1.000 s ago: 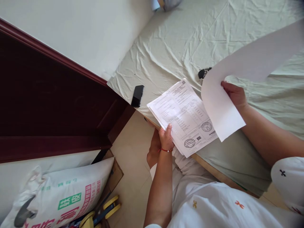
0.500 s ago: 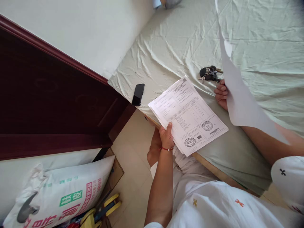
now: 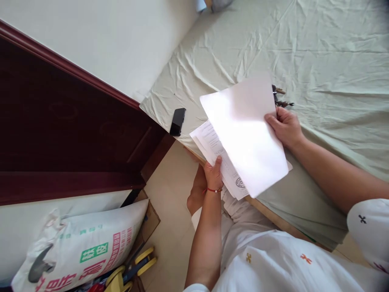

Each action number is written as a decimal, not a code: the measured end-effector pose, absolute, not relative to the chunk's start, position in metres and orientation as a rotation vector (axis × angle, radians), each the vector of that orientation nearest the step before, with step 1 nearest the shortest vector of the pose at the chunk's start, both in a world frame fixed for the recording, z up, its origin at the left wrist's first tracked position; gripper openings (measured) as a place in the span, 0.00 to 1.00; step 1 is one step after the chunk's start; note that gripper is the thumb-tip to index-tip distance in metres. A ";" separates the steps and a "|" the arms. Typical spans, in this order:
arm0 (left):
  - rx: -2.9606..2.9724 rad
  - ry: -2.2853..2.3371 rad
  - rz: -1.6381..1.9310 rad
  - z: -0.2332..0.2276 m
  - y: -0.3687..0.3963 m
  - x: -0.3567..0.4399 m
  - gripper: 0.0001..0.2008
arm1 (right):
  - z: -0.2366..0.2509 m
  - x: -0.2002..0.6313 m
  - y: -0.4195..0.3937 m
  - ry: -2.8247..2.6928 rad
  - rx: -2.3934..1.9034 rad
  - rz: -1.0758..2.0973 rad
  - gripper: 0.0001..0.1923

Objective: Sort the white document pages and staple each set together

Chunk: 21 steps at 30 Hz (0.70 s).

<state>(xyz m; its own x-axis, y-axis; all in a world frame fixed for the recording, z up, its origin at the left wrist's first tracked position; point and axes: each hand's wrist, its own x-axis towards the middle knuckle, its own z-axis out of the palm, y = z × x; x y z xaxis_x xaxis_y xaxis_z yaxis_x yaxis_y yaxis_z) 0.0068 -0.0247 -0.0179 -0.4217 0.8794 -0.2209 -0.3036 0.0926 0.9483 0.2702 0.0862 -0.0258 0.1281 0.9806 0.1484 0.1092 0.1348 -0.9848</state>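
My left hand [image 3: 213, 174] grips the near left edge of a stack of printed documents [image 3: 212, 146] that rests on the corner of a bed. My right hand [image 3: 284, 126] holds a blank white sheet [image 3: 246, 129] by its right edge, laid face down over most of the stack. Only the stack's left strip and part of a round stamp show from under the sheet. A red string bracelet circles my left wrist.
The bed sheet [image 3: 319, 52] is pale green and wrinkled. A black phone [image 3: 177, 121] lies near the bed's corner, and a bunch of keys [image 3: 281, 97] peeks out beyond the white sheet. A dark wooden headboard [image 3: 60, 134] and a printed sack [image 3: 82, 247] stand at left.
My right hand swung the white sheet from the air at the right down and leftwards onto the stack. The keys are now mostly covered. My left hand stayed put.
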 end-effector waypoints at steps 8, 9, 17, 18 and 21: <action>0.709 1.376 1.569 -0.022 -0.024 0.006 0.32 | -0.019 0.267 0.086 -1.359 -1.401 0.914 0.14; 0.696 1.370 1.582 -0.023 -0.023 0.006 0.32 | -0.017 0.267 0.086 -1.358 -1.400 0.929 0.14; 0.664 1.384 1.647 -0.037 -0.022 0.000 0.31 | 0.000 0.271 0.079 -1.509 -1.361 1.108 0.16; 0.655 1.379 1.660 -0.039 -0.022 -0.001 0.31 | 0.000 0.272 0.078 -1.506 -1.329 1.151 0.16; 0.652 1.376 1.668 -0.040 -0.022 -0.001 0.32 | -0.002 0.275 0.077 -1.477 -1.248 1.259 0.17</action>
<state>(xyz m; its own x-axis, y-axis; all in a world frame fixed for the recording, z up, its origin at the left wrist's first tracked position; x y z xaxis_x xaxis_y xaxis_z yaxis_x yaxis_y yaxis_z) -0.0008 -0.0218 -0.0398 -0.4986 0.8582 -0.1219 -0.2832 -0.0284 0.9586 0.2749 0.0769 -0.0023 -0.1826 0.9830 -0.0191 0.1746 0.0133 -0.9846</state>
